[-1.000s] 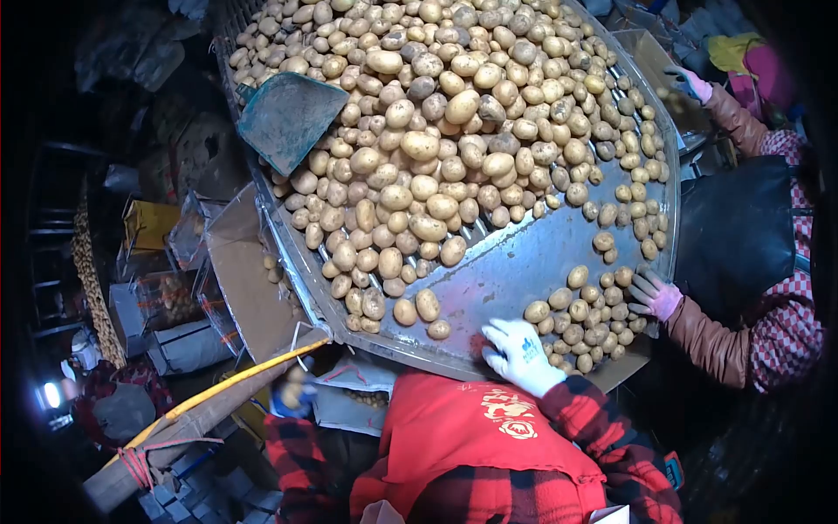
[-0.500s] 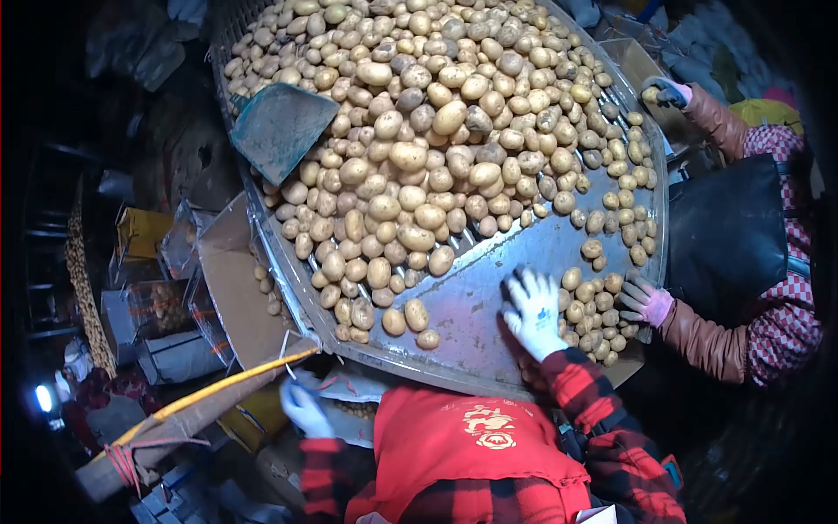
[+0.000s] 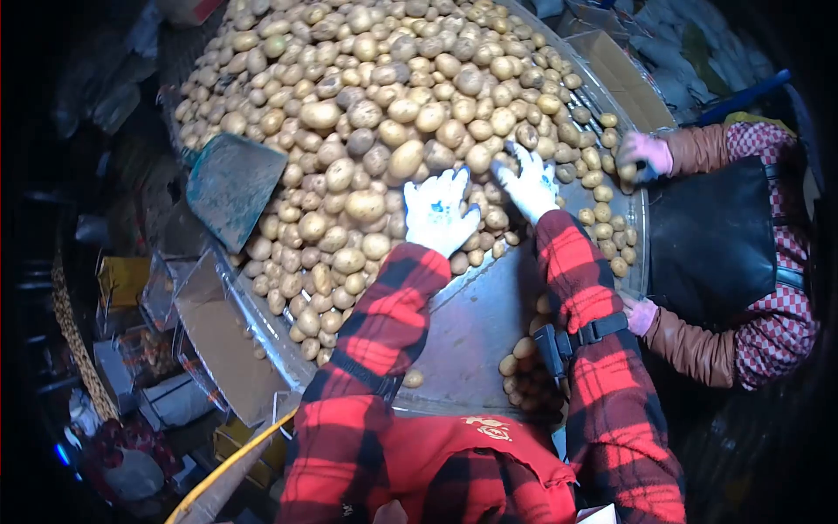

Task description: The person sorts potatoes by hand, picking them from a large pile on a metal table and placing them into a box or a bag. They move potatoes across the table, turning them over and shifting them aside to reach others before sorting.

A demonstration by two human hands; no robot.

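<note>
A big heap of potatoes (image 3: 349, 166) covers most of the metal sorting table (image 3: 476, 336). My left hand (image 3: 439, 212), in a white work glove, lies on the heap with its fingers spread over the potatoes. Just to its right, my right hand (image 3: 529, 183), gloved the same way, reaches onto the heap's near slope with fingers apart. Neither hand grips a potato that I can see. Fingertips partly sink from view among the potatoes.
A green scoop blade (image 3: 234, 188) rests on the heap's left side. Cardboard boxes stand at the left (image 3: 229, 345) and far right (image 3: 621, 79). A co-worker in a black apron (image 3: 711, 244) handles potatoes at the right edge. A yellow-edged pole (image 3: 231, 463) slants at lower left.
Both my hands have moved forward onto the heap, the left from beside the table and the right from the bare metal. My view has shifted. The co-worker's upper hand has come over the table edge.
</note>
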